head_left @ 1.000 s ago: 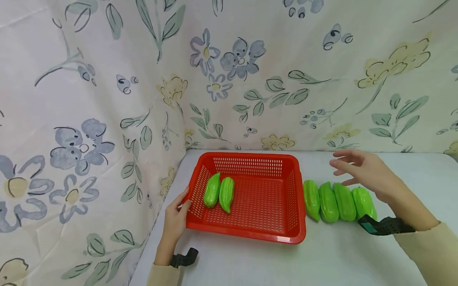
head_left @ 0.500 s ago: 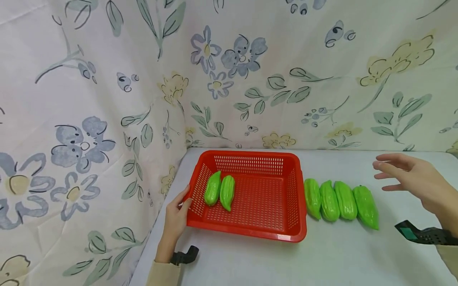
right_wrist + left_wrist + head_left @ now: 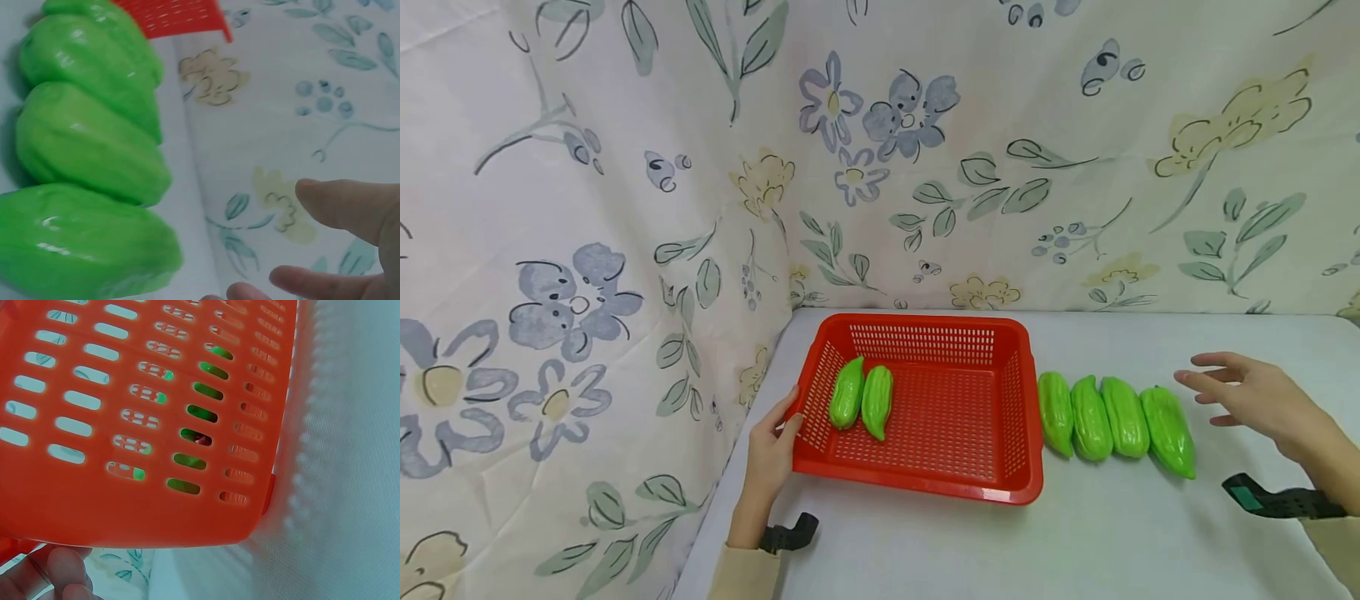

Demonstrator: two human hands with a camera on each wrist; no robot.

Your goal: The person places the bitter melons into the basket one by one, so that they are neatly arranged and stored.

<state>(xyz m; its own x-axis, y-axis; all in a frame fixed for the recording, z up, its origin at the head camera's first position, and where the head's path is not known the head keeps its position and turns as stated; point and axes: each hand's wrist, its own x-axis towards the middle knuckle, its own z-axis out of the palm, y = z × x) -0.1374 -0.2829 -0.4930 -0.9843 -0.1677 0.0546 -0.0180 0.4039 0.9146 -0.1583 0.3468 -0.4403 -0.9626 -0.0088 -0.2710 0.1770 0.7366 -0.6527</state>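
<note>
My left hand (image 3: 771, 450) holds the left rim of a red plastic basket (image 3: 917, 488), thumb on the inner side. The left wrist view shows its curled fingers (image 3: 65, 565) at the edge of the slotted basket wall (image 3: 94, 506). Two glossy green ribbed vegetables with pointed ends, a left one (image 3: 847, 393) and a right one (image 3: 877, 403), lie side by side in the basket's left part. My right hand (image 3: 1255, 396) hovers, fingers spread and holding nothing, to the right of a row of several similar vegetables. Nearest to it is the row's rightmost vegetable (image 3: 1168, 432).
The row's leftmost vegetable (image 3: 1056, 415) lies right beside the basket's right wall. Everything stands on a white tabletop (image 3: 910, 550). A floral cloth (image 3: 970, 200) hangs behind the table and along its left side. Each wrist wears a black strap.
My right hand has moved right, away from over the row, then slightly lower and back left. The rightmost vegetable now shows whole. My left hand and the basket have stayed in place.
</note>
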